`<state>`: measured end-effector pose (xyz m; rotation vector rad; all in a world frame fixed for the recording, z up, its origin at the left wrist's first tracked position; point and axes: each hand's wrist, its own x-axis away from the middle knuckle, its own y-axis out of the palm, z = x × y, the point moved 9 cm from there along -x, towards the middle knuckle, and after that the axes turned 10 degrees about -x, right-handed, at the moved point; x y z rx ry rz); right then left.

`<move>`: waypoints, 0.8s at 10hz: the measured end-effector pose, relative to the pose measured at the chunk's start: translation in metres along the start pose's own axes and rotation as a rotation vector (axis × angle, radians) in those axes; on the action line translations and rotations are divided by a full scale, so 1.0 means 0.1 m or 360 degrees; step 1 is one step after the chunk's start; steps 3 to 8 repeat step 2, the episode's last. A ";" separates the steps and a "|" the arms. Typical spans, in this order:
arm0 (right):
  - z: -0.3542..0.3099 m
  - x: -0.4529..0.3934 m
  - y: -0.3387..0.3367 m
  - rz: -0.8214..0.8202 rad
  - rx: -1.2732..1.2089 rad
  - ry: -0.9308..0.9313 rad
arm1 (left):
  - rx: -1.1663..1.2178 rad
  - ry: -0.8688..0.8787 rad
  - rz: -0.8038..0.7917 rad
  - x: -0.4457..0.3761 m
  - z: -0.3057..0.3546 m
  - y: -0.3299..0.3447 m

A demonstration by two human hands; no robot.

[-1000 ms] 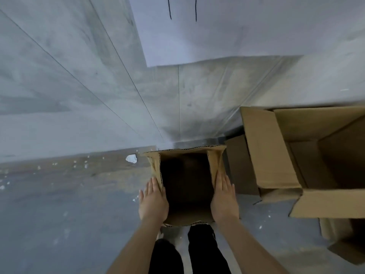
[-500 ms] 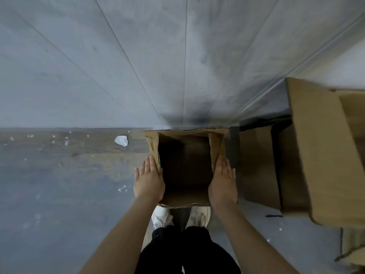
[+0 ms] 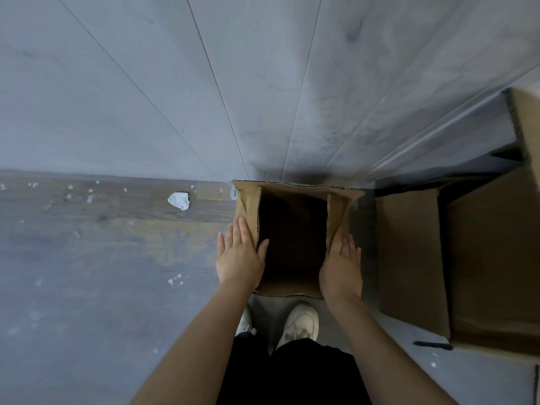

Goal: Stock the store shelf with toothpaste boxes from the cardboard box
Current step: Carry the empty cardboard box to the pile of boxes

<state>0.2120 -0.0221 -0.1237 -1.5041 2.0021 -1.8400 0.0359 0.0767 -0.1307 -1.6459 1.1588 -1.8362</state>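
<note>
An open cardboard box sits in the centre of the frame, its top flaps spread and its inside too dark to show any contents. The left hand lies flat against the box's left side with the fingers straight and together, and the thumb hooks over the rim into the opening. The right hand presses flat on the box's right side in the same way, fingers extended and close together; neither hand curls around anything, and the box is clamped between the two palms. Whether the box rests on the floor or is lifted clear of it cannot be told. At the bottom centre, just below the box, a white shoe shows above dark trousers. A larger open carton fills the right edge of the frame, near the held box but apart from it. A crumpled white scrap lies on the floor at mid-left, near the base of the grey wall.
</note>
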 end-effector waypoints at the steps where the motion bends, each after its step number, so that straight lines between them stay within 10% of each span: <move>1: -0.01 0.01 -0.09 -0.0008 0.0102 -0.0007 | -0.0072 -0.0044 0.0015 0.10 -0.03 -0.11; 8: -0.18 0.14 -0.30 -0.0012 0.0190 -0.0100 | -0.0102 -0.0040 0.0080 0.26 -0.05 -0.39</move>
